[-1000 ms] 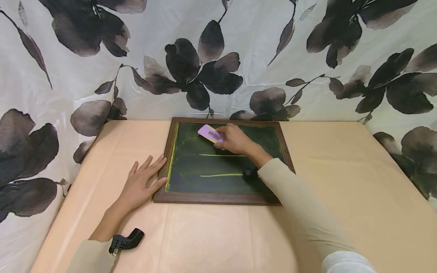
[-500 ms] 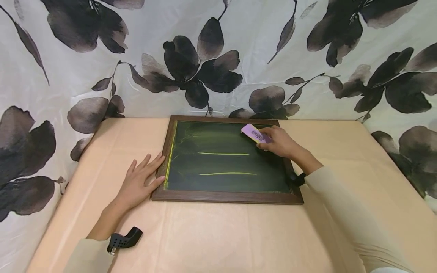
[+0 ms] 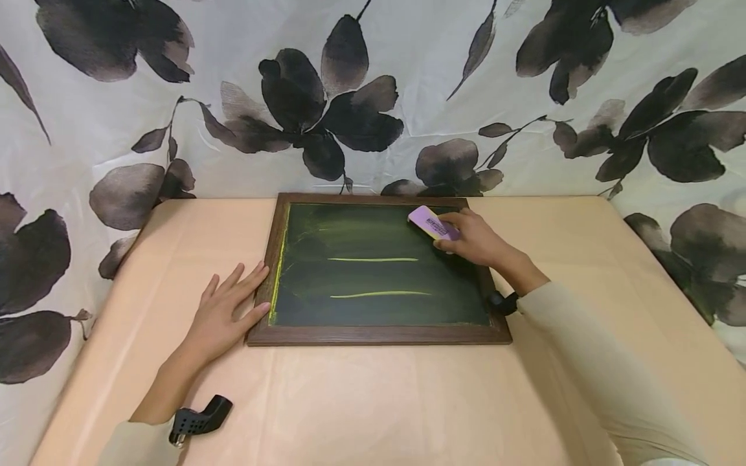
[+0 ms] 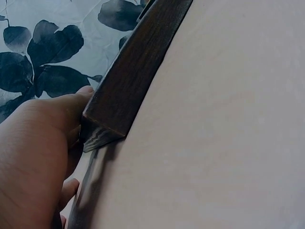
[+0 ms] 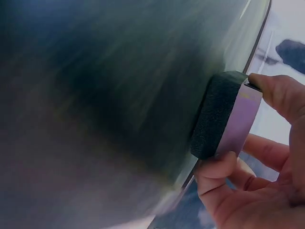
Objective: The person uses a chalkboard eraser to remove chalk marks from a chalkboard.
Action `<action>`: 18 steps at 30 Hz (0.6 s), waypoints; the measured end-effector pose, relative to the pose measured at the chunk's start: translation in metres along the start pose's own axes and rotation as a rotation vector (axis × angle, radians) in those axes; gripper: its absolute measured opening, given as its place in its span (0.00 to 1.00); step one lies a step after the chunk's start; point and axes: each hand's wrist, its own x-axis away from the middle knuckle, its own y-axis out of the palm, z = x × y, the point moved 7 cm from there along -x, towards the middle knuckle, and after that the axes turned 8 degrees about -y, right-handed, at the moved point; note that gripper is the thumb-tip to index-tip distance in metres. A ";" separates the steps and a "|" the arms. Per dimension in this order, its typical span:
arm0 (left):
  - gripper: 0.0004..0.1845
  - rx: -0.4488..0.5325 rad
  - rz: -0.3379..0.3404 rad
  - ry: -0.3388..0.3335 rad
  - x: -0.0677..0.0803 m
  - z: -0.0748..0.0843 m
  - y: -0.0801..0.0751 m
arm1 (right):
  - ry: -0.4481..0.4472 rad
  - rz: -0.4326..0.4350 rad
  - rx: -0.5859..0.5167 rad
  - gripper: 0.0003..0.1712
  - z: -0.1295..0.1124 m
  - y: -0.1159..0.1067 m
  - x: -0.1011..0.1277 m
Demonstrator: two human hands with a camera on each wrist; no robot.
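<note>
near edge: left hand (image 3: 224,317) lies flat on the peach tablecloth (image 3: 373,401), fingers straight, fingertips against the left side of the chalkboard (image 3: 379,268) frame | mid: two yellow chalk lines (image 3: 375,277) on the dark board | far: right hand (image 3: 474,241) grips the purple eraser (image 3: 431,224), pressed on the board's top-right corner | back: floral curtain (image 3: 373,97)

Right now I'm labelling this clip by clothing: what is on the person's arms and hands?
Both hands, left hand and right hand, are bare. Each arm has a long beige sleeve. At each wrist sits a small black device: the left one perforated and angled, the right one mostly hidden.
</note>
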 end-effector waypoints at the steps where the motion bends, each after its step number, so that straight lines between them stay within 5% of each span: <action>1: 0.35 0.003 0.002 -0.001 0.001 0.000 0.000 | 0.000 -0.005 -0.004 0.35 -0.004 0.002 -0.005; 18: 0.35 -0.006 0.006 -0.004 -0.001 -0.001 -0.002 | -0.079 -0.079 -0.002 0.35 -0.089 0.044 -0.082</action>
